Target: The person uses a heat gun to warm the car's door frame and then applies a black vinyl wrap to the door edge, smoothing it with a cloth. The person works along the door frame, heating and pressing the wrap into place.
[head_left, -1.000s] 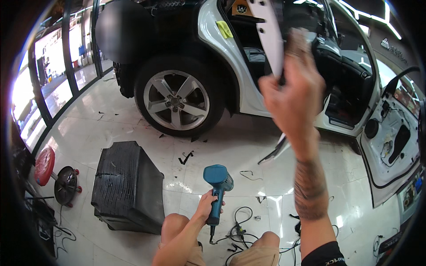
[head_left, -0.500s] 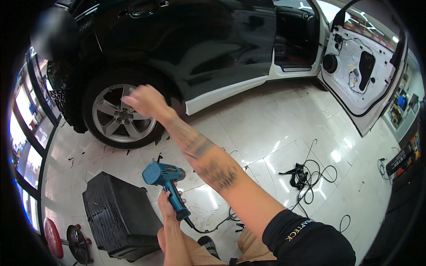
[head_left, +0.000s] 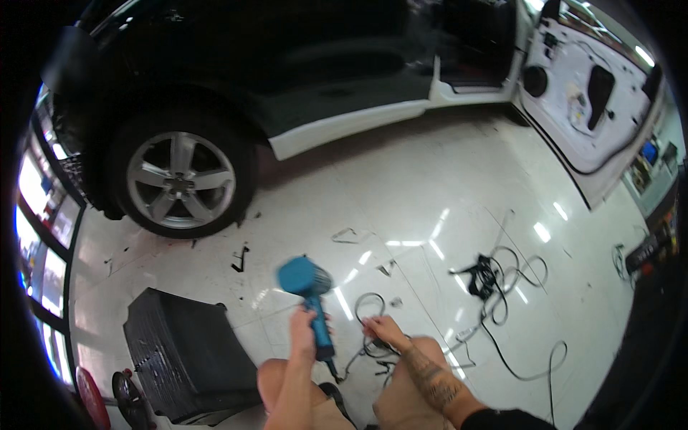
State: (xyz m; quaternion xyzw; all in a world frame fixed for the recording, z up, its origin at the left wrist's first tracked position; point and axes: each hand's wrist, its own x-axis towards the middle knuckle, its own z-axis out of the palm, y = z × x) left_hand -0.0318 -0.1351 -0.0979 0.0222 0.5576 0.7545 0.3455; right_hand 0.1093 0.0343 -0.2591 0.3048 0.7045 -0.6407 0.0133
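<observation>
My left hand [head_left: 304, 333] is closed around the handle of a blue heat gun [head_left: 302, 276], held upright with its power cord running down from the grip. My right hand [head_left: 380, 326] is low beside it, near my right knee and above a loop of black cable [head_left: 368, 301]. Its fingers are curled; whether they grip anything is too small to make out. Beyond both hands stands a dark car [head_left: 337, 57] with a white lower sill [head_left: 344, 125] and an alloy wheel [head_left: 179, 183].
A black plastic box [head_left: 183, 344] stands at my left, beside a red-seated rolling stool [head_left: 92, 394]. An open white car door [head_left: 573, 143] hangs at right. Tangled cables [head_left: 484, 279] and small black scraps [head_left: 240, 258] lie on the floor. Glass panels [head_left: 50, 244] line the far left.
My right hand has dropped from up by the car down to knee level, and the heat gun has shifted in my left hand's grip or position. The whole view has also swung.
</observation>
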